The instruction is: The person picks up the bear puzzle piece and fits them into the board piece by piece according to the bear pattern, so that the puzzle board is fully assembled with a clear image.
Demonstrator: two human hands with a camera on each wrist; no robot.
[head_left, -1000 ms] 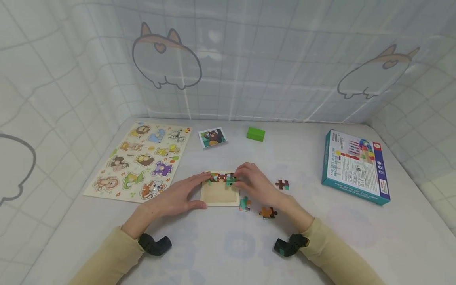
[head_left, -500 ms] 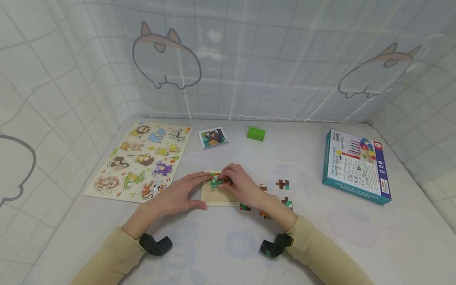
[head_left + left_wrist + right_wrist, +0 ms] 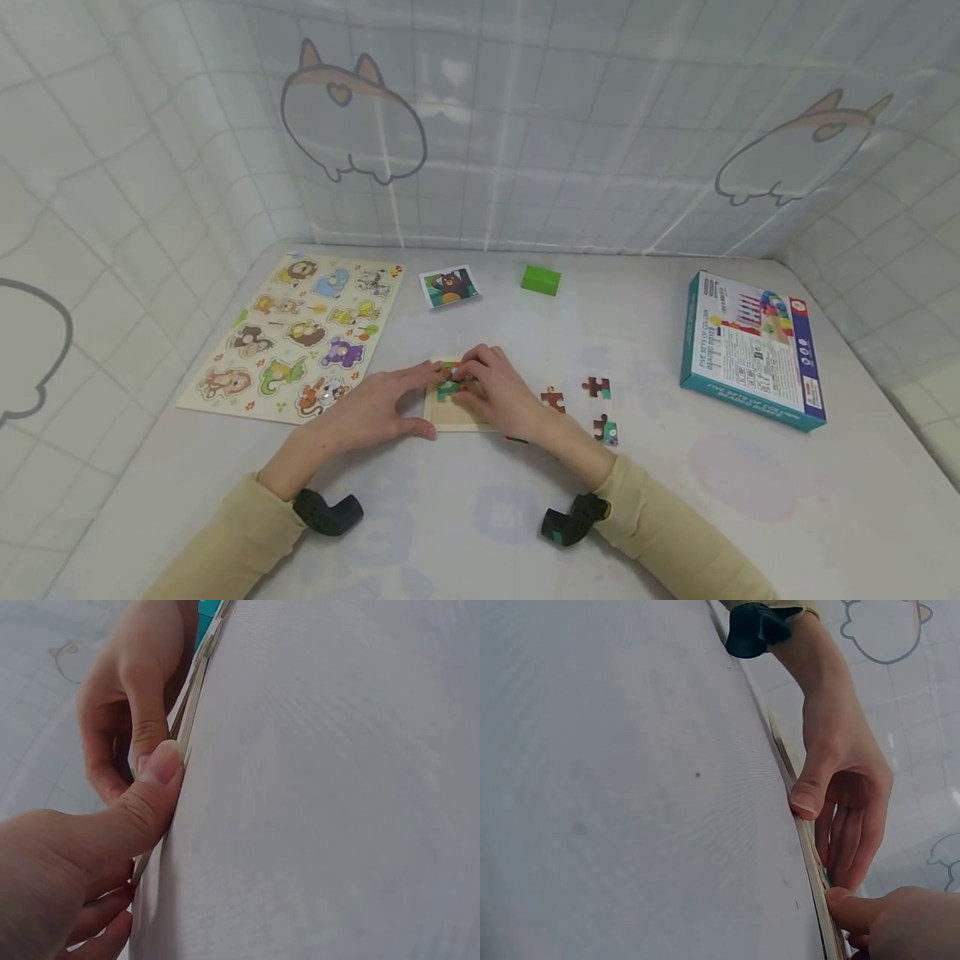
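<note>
The wooden tray (image 3: 444,417) sits front and centre, early days, I'd judge: left hand (image 3: 372,407) at its nine o'clock, fingers straight; right hand (image 3: 506,400) above it, pinching or just pressing, can't tell; green puzzle section (image 3: 447,389) up at eleven, loose pieces (image 3: 552,399) left out towards three and four

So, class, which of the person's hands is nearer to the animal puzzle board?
Left. The left hand is at the near right corner of the animal puzzle board; the right hand is farther off to the right, over the wooden tray.
</note>
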